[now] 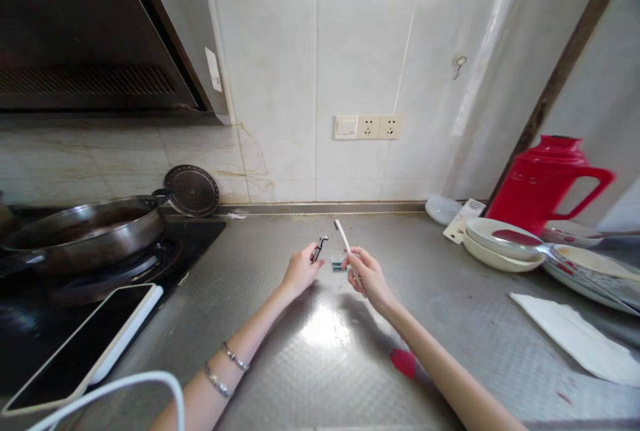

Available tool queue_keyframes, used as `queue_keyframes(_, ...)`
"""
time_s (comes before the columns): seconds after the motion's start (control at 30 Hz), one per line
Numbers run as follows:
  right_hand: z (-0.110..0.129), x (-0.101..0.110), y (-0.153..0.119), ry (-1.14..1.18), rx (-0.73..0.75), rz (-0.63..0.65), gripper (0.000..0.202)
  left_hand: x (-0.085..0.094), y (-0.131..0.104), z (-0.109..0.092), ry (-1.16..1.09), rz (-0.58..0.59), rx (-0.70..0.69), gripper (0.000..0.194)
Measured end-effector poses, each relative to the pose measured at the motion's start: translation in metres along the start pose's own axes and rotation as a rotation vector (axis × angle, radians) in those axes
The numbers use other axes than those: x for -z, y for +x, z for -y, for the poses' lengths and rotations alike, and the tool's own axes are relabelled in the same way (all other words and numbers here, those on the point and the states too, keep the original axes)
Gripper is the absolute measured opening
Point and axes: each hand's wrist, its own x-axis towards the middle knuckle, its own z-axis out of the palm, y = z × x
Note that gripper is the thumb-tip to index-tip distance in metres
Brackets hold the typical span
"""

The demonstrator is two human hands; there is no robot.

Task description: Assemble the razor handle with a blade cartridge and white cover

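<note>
Pinched in my left hand [301, 267] is a small dark tool [318, 250] with a bent, shiny end pointing up; its exact kind is too small to tell. Fingers of my right hand [367, 275] are closed round a slim white pen-like stick [343, 236], tilted up and to the left, with a dark tip. A small clear-and-teal packet or box [339, 263] lies on the metal counter [280, 364] between the two hands, partly behind the right fingers. Both hands are held above the counter, apart from each other.
A pan [85, 234] sits on the black stove at left, a phone [83, 351] and white cable [165, 377] before it. To the right are a red thermos jug [537, 184], stacked bowls [500, 254], a plate [565, 271] and a white paper sheet [575, 337].
</note>
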Motion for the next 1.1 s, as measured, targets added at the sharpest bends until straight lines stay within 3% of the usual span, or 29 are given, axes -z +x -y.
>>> queue_keyframes(0.27,0.001,-0.013,-0.015,0.136,-0.165,0.028,0.039,0.002,-0.003,-0.010,-0.008,-0.023,0.020,0.026)
queue_keyframes(0.5,-0.005,-0.022,-0.033,0.106,-0.155,-0.008,0.042,0.000,-0.005,-0.013,-0.040,-0.009,0.032,0.028)
queue_keyframes(0.7,-0.010,-0.024,-0.028,0.002,-0.040,-0.085,0.042,-0.002,-0.007,-0.015,-0.031,0.024,0.007,0.022)
queue_keyframes(1.1,-0.006,-0.032,-0.032,0.039,-0.083,-0.103,0.044,-0.005,-0.005,-0.013,-0.134,0.049,0.054,0.024)
